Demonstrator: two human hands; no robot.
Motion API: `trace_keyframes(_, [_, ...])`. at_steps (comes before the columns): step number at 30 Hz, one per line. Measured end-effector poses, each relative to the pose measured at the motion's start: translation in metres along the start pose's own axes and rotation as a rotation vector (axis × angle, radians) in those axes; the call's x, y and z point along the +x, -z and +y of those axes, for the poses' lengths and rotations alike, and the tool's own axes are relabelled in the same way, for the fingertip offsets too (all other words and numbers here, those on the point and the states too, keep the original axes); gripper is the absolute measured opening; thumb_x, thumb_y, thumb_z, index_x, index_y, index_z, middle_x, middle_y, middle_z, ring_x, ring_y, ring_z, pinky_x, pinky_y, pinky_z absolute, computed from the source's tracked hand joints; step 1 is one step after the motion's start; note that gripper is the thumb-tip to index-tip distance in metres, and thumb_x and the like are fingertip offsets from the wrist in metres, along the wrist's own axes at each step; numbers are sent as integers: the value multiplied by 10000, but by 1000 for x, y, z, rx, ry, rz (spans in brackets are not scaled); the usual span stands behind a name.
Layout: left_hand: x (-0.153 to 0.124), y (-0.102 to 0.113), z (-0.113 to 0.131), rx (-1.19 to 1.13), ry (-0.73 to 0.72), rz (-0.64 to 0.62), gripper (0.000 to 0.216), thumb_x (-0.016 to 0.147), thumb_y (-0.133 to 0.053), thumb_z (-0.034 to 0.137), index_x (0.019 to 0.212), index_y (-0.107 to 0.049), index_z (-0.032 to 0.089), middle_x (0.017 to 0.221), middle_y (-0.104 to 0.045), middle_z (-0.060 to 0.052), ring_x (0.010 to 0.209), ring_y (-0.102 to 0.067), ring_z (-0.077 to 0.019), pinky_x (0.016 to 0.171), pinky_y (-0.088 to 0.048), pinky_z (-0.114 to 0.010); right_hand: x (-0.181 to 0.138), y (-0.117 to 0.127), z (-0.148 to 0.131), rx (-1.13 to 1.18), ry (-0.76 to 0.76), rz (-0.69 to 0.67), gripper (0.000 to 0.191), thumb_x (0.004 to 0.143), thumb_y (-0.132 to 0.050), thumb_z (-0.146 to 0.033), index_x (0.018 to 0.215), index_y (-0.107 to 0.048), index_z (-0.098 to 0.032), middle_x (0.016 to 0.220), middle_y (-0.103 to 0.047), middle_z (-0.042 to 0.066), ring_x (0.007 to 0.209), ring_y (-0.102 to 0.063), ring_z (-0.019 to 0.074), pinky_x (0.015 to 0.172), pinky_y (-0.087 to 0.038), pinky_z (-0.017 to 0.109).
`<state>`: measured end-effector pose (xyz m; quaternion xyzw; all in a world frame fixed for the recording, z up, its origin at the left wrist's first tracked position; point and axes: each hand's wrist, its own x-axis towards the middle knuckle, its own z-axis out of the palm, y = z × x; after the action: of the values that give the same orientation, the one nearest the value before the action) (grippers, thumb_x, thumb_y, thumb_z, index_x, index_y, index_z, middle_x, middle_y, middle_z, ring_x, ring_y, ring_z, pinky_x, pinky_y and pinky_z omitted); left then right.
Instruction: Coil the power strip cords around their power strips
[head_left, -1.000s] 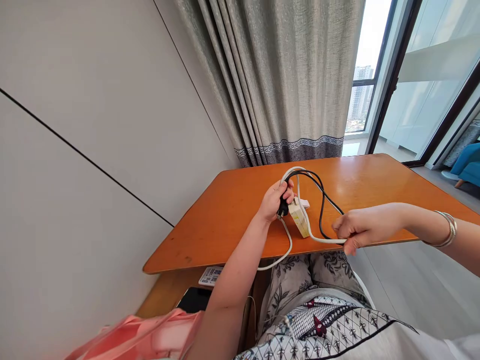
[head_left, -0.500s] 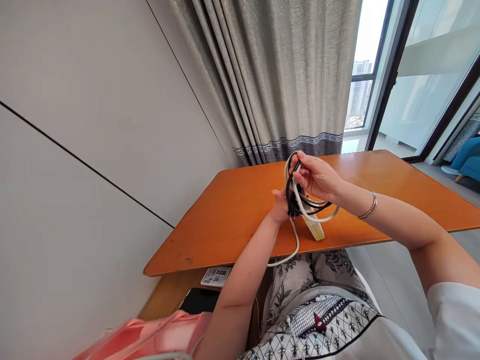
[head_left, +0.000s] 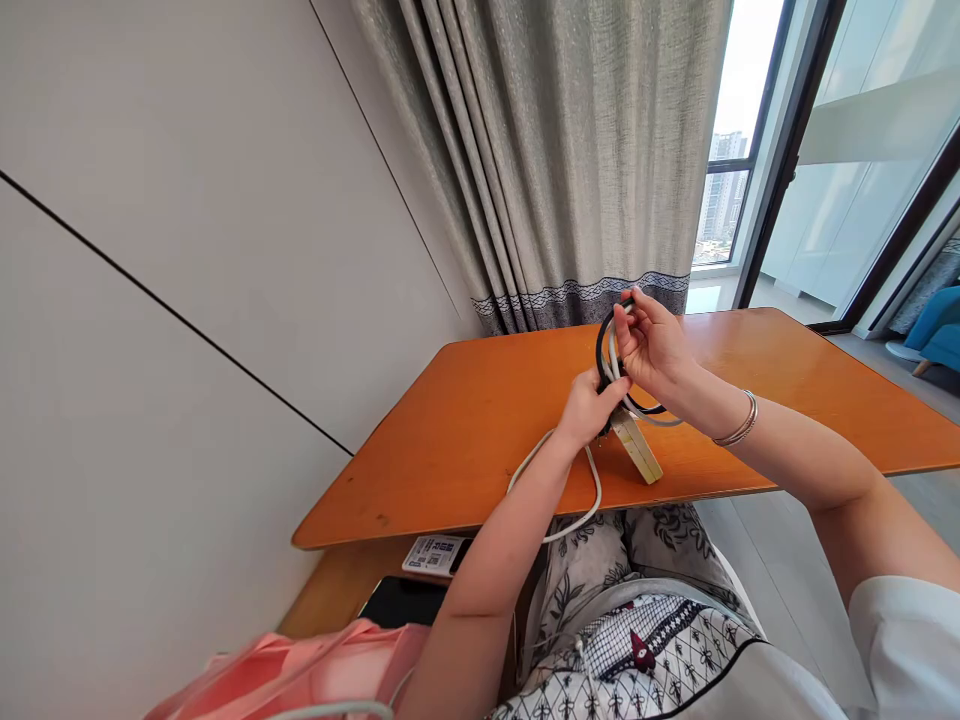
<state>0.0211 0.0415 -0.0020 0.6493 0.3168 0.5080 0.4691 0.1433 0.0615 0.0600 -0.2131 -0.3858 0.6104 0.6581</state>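
Where the pale wall [head_left: 187,200] ends, a long grey curtain [head_left: 570,150] is hung beside a tall window [head_left: 847,170], and under them a wide orange table [head_left: 465,430] is seen. Below the table's near edge a patterned lap [head_left: 652,540] and some pink cloth [head_left: 300,670] are seen. On a lower wooden board [head_left: 330,590], a black phone [head_left: 397,600] and a small white card [head_left: 435,553] are laid side by side. Above the near part of the table, the two hands are held close together, almost touching. The right hand [head_left: 656,350], with a silver bangle [head_left: 739,425] on its wrist, is held a little higher and farther from the body. Its fingers are closed around the top of a small ring of black and white cords [head_left: 606,350]. The left hand [head_left: 592,405] is set just below and to the left, and it is closed on the bottom of the same ring. The ring is stood on its edge between the two hands, so its long way runs up and down. Just under the hands a cream plug block [head_left: 637,447] is held slanted, with its low end at the table; whether the table is touched cannot be told. A loose white cord [head_left: 598,490] is looped from the left hand down past the table edge toward the lap. The block and the loose cord are nearer to the left hand.
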Motion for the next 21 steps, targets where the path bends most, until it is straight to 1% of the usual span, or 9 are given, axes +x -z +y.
trace_keyframes(3, [-1,0,-2,80,26,5,387,705,-670,511,571,-511,185,500,-426,44,491,-375,-87,487,-287,-238,-4,5,-13,-106,-83,-85,276,827,-759,-428,871,-606,-202,635,-547,-54,571,-553,61,587,-586,172])
trace_keyframes(6, [-3,4,-4,94,44,-25,422,716,-652,523,534,-467,191,479,-378,49,455,-331,-75,465,-247,-243,-1,13,-31,-322,-208,-147,359,736,-839,-405,758,-558,-182,575,-448,-78,474,-413,37,427,-442,157])
trace_keyframes(9, [-6,5,-1,99,56,-100,466,732,-636,568,525,-451,193,462,-336,54,437,-291,-69,458,-210,-250,7,27,-39,-596,-180,-78,406,702,-846,-459,808,-569,-182,620,-455,-72,475,-345,39,384,-314,166])
trace_keyframes(11, [-8,5,2,98,70,-163,471,751,-609,596,549,-485,189,463,-351,50,437,-296,-73,458,-213,-255,10,35,-36,-756,11,-15,453,707,-828,-477,998,-607,-210,793,-582,-20,583,-469,80,471,-409,196])
trace_keyframes(13, [-10,4,6,105,68,-209,464,757,-598,602,573,-512,185,472,-367,47,446,-303,-77,459,-224,-257,11,39,-32,-900,289,-66,487,747,-785,-471,1149,-617,-254,1112,-640,56,882,-605,169,707,-535,298])
trace_keyframes(14, [-11,3,7,114,59,-224,458,755,-601,597,576,-516,184,481,-372,46,454,-304,-78,460,-228,-255,10,40,-30,-961,413,-139,447,785,-745,-471,1166,-635,-266,1248,-616,74,1072,-594,219,866,-531,370])
trace_keyframes(16, [-12,4,9,127,35,-244,449,746,-611,584,570,-510,183,500,-384,42,469,-308,-77,464,-238,-250,7,41,-29,-1031,550,-308,346,863,-649,-494,1121,-686,-267,1339,-604,73,1338,-460,271,1103,-393,464])
trace_keyframes(18, [-13,6,9,116,26,-262,453,739,-611,588,562,-509,183,499,-391,40,468,-314,-77,464,-245,-247,3,42,-29,-991,510,-429,359,895,-598,-540,1108,-696,-269,1245,-670,64,1384,-433,267,1164,-321,479])
trace_keyframes(21, [-13,10,6,73,52,-255,466,716,-609,616,567,-533,181,469,-403,38,437,-320,-76,452,-245,-245,-4,51,-23,-826,345,-488,471,858,-634,-608,1185,-643,-269,1107,-716,55,1227,-582,249,1093,-422,451])
